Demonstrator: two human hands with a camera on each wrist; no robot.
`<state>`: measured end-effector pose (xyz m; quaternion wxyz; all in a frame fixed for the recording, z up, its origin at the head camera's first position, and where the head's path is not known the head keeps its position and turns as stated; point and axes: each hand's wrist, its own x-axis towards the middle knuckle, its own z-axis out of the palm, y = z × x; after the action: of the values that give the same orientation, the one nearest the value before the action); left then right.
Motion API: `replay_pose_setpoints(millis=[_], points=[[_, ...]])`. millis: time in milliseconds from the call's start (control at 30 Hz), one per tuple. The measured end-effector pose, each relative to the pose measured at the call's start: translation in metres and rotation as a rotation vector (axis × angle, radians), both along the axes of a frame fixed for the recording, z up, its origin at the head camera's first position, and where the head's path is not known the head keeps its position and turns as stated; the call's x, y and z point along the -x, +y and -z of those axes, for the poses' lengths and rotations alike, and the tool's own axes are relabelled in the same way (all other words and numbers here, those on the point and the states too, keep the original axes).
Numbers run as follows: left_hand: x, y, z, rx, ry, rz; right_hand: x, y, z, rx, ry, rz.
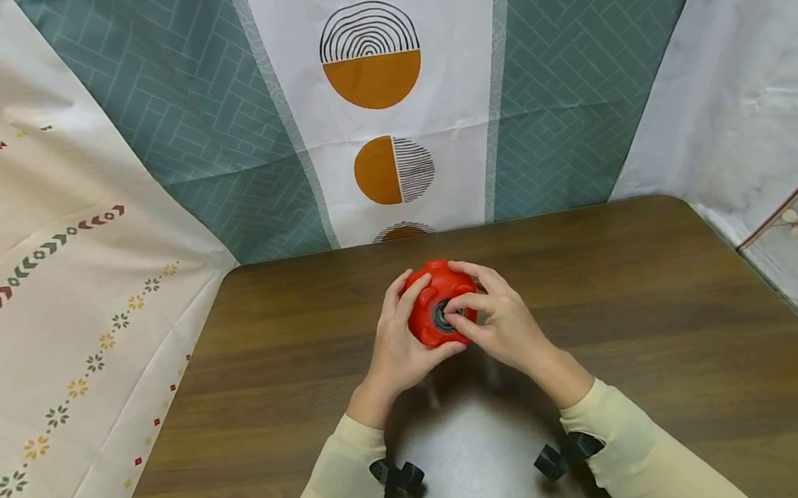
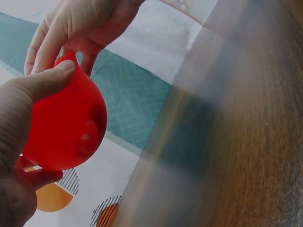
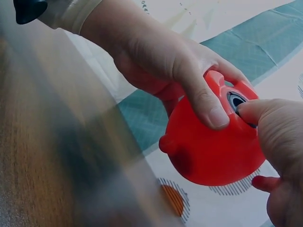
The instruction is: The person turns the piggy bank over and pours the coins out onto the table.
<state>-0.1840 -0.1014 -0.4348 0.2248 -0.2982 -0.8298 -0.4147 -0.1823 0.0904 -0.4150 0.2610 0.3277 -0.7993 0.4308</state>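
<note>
A glossy red, round piggy bank [image 1: 424,321] with stubby feet is held up over the table, its underside towards the head camera. My left hand [image 1: 398,348] grips it from the left, thumb along the near edge and fingers around the far side. Amid the feet sits a round dark plug [image 3: 233,100]. Thumb and index finger of my right hand [image 1: 513,330] pinch at the plug's middle, covering part of it. Another right finger reaches over the bank's far edge. The left wrist view shows the bank's smooth rounded side [image 2: 71,120] with a small knob.
Beneath the hands is a brown wood-grain table [image 1: 279,424] with a bright reflection near its front. A patterned cloth [image 1: 385,120] hangs behind it, a cream cloth [image 1: 83,298] at the left and a pale one [image 1: 739,83] at the right.
</note>
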Motion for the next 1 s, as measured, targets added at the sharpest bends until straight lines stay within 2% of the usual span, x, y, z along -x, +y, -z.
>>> replay_pose_setpoints(millis=[300,567,733,867,1000], points=[[0.0003,-0.0014,-0.0034,0.018,-0.003,-0.007,0.0005,0.001,-0.0061,-0.057,0.033,-0.029],[-0.0017,-0.003,-0.0027,0.05,-0.018,-0.014,0.0012,0.0034,-0.0055,-0.117,0.085,-0.032],[-0.0008,-0.0032,-0.0009,0.018,-0.05,0.003,0.0,0.0038,-0.0026,-0.076,0.031,-0.03],[0.0,-0.0029,-0.0004,-0.03,-0.074,0.03,-0.0032,0.0038,-0.0025,-0.006,-0.039,-0.007],[0.0,-0.0037,-0.0025,-0.044,-0.085,0.031,-0.0069,0.0025,-0.0059,0.045,-0.083,0.025]])
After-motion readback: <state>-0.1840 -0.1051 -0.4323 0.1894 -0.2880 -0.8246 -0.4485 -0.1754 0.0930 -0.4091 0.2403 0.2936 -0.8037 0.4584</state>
